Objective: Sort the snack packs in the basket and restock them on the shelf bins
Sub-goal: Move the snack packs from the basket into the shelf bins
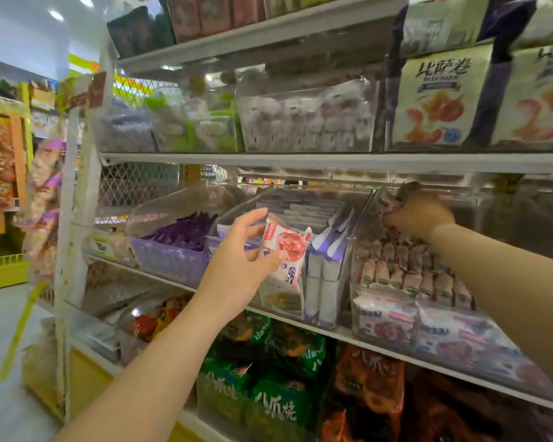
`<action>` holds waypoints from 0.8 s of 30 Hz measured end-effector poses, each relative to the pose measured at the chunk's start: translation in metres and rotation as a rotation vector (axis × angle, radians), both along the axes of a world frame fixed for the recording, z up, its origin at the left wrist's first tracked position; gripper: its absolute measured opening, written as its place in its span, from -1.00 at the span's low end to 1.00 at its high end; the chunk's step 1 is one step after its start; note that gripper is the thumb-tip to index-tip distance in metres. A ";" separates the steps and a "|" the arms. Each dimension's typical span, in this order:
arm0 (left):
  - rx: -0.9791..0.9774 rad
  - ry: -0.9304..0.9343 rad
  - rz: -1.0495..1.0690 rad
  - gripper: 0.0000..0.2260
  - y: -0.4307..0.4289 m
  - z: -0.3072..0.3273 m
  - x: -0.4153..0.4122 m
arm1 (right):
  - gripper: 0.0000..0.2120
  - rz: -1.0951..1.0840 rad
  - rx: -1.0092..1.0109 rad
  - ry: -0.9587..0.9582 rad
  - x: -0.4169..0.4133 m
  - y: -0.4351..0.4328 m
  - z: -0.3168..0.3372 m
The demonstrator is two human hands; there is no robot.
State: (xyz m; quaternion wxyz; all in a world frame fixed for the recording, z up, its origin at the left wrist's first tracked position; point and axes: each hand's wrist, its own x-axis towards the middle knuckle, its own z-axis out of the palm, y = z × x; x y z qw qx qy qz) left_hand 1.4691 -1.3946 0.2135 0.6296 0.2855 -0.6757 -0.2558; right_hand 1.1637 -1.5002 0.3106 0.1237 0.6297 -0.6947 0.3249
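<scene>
Red-and-white snack pack is pinched in our left hand, thumb vs. fingers, just in front of the shelf. A second pack is gripped by our right hand, fingers curled round it, at the back of the clear bin. Below that hand, stocked rows of similar packs fill the bin. Approx. mid-task, we judge: 2 packs left to place. Basket isn't in view, so remainder unknown.

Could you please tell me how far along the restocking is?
Done: the right bin already holds rows of packs. In hand: the right hand grips one pack deep in that bin; the left hand holds a white-and-red pack. Left: unclear, the basket is out of view.
</scene>
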 end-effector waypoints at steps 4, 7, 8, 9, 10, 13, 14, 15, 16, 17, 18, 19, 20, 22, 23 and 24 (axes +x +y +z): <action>-0.023 -0.030 0.039 -0.57 -0.021 0.008 0.002 | -0.45 -0.092 -0.137 0.205 -0.008 -0.035 -0.014; -0.041 -0.018 -0.002 -0.59 -0.029 0.011 -0.002 | -0.55 -0.031 0.032 0.333 -0.009 -0.039 -0.005; -0.047 -0.008 -0.029 -0.59 -0.031 0.011 -0.005 | -0.50 0.051 0.149 0.359 -0.012 -0.037 0.002; -0.047 0.003 -0.059 -0.59 -0.032 0.012 -0.007 | -0.42 0.156 0.235 0.376 -0.016 -0.034 0.007; -0.048 0.012 -0.086 -0.59 -0.034 0.012 -0.010 | -0.33 0.247 0.277 0.398 -0.019 -0.029 0.010; -0.063 0.013 -0.122 -0.60 -0.035 0.014 -0.016 | -0.27 0.299 0.163 0.556 -0.031 -0.027 0.000; -0.073 0.006 -0.128 -0.61 -0.036 0.015 -0.018 | -0.29 0.251 0.121 0.614 -0.034 -0.030 -0.006; -0.077 0.003 -0.135 -0.62 -0.036 0.016 -0.019 | -0.32 0.192 0.091 0.640 -0.033 -0.033 -0.010; -0.079 0.004 -0.145 -0.62 -0.036 0.018 -0.021 | -0.36 0.140 0.063 0.621 -0.030 -0.037 -0.013; -0.078 0.003 -0.154 -0.62 -0.036 0.019 -0.022 | -0.40 0.094 0.030 0.582 -0.026 -0.040 -0.015; -0.078 0.002 -0.163 -0.61 -0.036 0.020 -0.023 | -0.44 0.051 0.005 0.547 -0.021 -0.043 -0.017; -0.076 0.000 -0.169 -0.60 -0.036 0.021 -0.024 | -0.45 0.017 0.003 0.529 -0.018 -0.044 -0.019; -0.071 -0.001 -0.177 -0.59 -0.036 0.021 -0.025 | -0.43 0.002 0.034 0.520 -0.016 -0.046 -0.019; -0.053 0.002 -0.187 -0.61 -0.037 0.021 -0.025 | -0.27 0.041 0.162 0.460 -0.016 -0.044 -0.016; -0.048 0.003 -0.189 -0.63 -0.037 0.022 -0.025 | -0.20 0.086 0.230 0.435 -0.017 -0.039 -0.011; -0.050 0.001 -0.189 -0.65 -0.037 0.024 -0.026 | -0.18 0.135 0.272 0.416 -0.018 -0.033 -0.006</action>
